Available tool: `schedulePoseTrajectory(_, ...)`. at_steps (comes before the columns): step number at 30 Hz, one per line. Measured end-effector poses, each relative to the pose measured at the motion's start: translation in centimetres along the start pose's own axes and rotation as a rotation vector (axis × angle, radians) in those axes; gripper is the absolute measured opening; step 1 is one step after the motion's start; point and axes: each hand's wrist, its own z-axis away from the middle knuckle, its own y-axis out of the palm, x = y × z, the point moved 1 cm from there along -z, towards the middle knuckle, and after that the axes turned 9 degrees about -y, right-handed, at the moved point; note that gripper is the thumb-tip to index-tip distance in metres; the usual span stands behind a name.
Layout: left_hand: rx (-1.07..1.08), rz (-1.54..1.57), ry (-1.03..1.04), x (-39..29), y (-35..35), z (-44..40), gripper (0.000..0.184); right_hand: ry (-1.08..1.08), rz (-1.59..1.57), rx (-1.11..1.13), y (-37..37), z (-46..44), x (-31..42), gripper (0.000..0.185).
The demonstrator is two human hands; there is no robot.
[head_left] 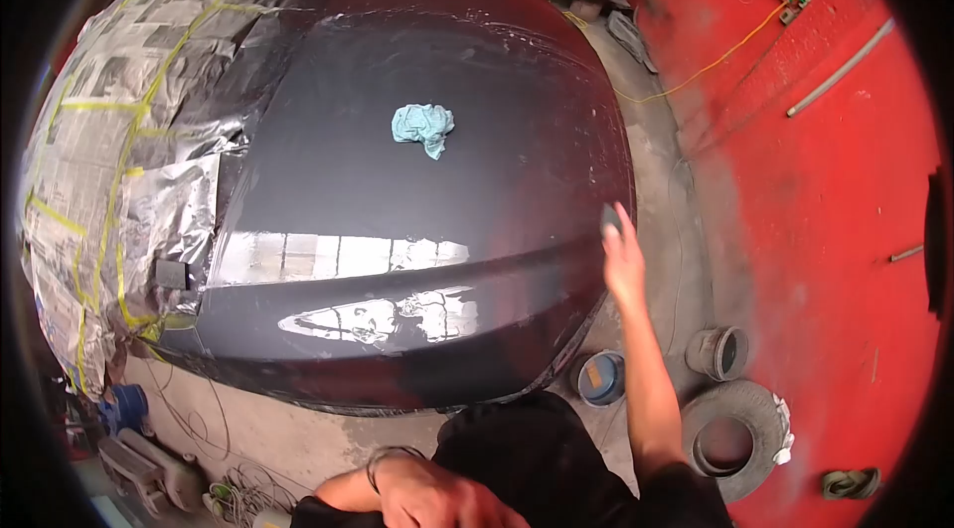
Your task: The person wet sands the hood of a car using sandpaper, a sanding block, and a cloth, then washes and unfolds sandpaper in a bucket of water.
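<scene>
My right hand (624, 260) is at the right edge of a dark, glossy car hood (397, 190). Its fingers press a small dark grey-green sanding pad (610, 220) against the hood's edge. Low in the view, my left hand (437, 496) is close to my dark-clothed legs, with a band on its wrist. Its knuckles face up and its fingertips are hidden. A crumpled light-blue cloth (424, 128) lies on the middle of the hood. Wet streaks and bright reflections show on the panel.
Newspaper and foil masking (149, 121) with yellow tape covers the car on the left; a small dark block (172, 275) sits there. Tires (740, 429), a blue-rimmed bucket (600, 377), another bucket (717, 353) and cables stand on the floor beside a red wall (815, 230).
</scene>
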Motion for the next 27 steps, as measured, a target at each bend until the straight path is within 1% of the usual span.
schedulePoseTrajectory(1, 0.030, -0.006, -0.040, -0.3, -1.3, 0.6, 0.028, -0.221, 0.193, -0.014, 2.4, -1.9, 1.0, 0.052)
schedulePoseTrajectory(2, 0.057, -0.010, -0.074, -0.5, -2.9, 2.1, 0.029, -0.328, 0.258, 0.007, 4.8, -3.1, 1.2, 0.050)
schedulePoseTrajectory(3, 0.092, -0.020, -0.111, -1.0, -4.6, 3.2, 0.031, -0.395, 0.291, 0.088, 6.8, -3.3, 1.6, 0.048)
schedulePoseTrajectory(4, -0.116, -0.130, -0.207, -2.1, -6.0, 3.7, 0.027, -0.466, 0.368, 0.196, 8.5, -3.1, 0.8, 0.049)
schedulePoseTrajectory(5, -0.326, -0.240, -0.305, -3.5, -7.4, 4.4, 0.024, -0.421, 0.395, 0.344, 9.4, -1.9, 2.5, 0.051)
schedulePoseTrajectory(6, -0.594, -0.433, -0.547, -5.2, -9.1, 6.3, 0.023, -0.439, 0.486, 0.463, 10.6, -0.1, 1.6, 0.054)
schedulePoseTrajectory(7, -0.866, -0.627, -0.783, -6.5, -11.0, 7.5, 0.022, -0.506, 0.585, 0.573, 11.0, 1.6, 1.7, 0.060)
schedulePoseTrajectory(8, -1.067, -0.869, -0.848, -7.2, -13.5, 5.8, 0.025, -0.507, 0.603, 0.592, 10.9, 3.2, 1.7, 0.062)
schedulePoseTrajectory(10, -1.148, -1.295, -0.703, -7.8, -21.1, 8.7, 0.034, -0.508, 0.635, 0.619, 10.8, 2.6, 1.3, 0.064)
schedulePoseTrajectory(11, -1.181, -1.609, -0.782, -8.4, -24.6, 10.3, 0.045, -0.507, 0.646, 0.629, 10.8, 0.9, 1.1, 0.065)
schedulePoseTrajectory(12, -1.202, -2.070, -0.958, -8.1, -27.9, 12.4, 0.058, -0.504, 0.654, 0.642, 10.9, -0.9, 0.9, 0.066)
schedulePoseTrajectory(13, -1.255, -2.184, -1.002, -7.9, -30.0, 12.2, 0.061, -0.465, 0.685, 0.589, 11.3, -4.0, 0.5, 0.066)
schedulePoseTrajectory(15, -1.368, -2.412, -1.103, -6.9, -32.8, 11.7, 0.066, -0.331, 0.641, 0.497, 11.8, -10.9, 0.0, 0.065)
schedulePoseTrajectory(18, -1.294, -2.414, -1.311, -6.3, -36.2, 13.1, 0.054, -0.369, 0.658, 0.497, 12.1, -10.4, 0.4, 0.065)
schedulePoseTrajectory(19, -1.288, -2.367, -1.257, -6.2, -37.8, 14.0, 0.050, -0.476, 0.673, 0.560, 11.4, -7.9, 0.7, 0.064)
schedulePoseTrajectory(20, -1.279, -2.322, -1.201, -6.5, -39.4, 15.2, 0.046, -0.540, 0.638, 0.626, 10.6, -5.0, 0.1, 0.064)
schedulePoseTrajectory(21, -1.272, -2.280, -1.142, -6.6, -40.8, 15.6, 0.042, -0.609, 0.603, 0.692, 10.0, -3.9, -0.6, 0.064)
schedulePoseTrajectory(22, -1.193, -2.319, -0.988, -6.0, -40.9, 13.9, 0.036, -0.642, 0.628, 0.696, 9.7, -5.6, -1.1, 0.064)
schedulePoseTrajectory(24, -1.106, -2.231, -1.096, -4.7, -41.7, 10.7, 0.034, -0.698, 0.649, 0.699, 10.4, -10.7, -1.9, 0.064)
schedulePoseTrajectory(25, -1.054, -2.189, -1.150, -4.1, -42.3, 8.9, 0.033, -0.698, 0.658, 0.626, 11.5, -14.6, -2.7, 0.063)
schedulePoseTrajectory(26, -0.963, -2.218, -1.090, -3.3, -42.6, 6.9, 0.023, -0.632, 0.606, 0.604, 12.5, -18.5, -2.9, 0.062)
schedulePoseTrajectory(27, -0.932, -2.232, -1.166, -2.9, -43.7, 5.7, 0.020, -0.604, 0.572, 0.567, 13.4, -21.7, -3.2, 0.061)
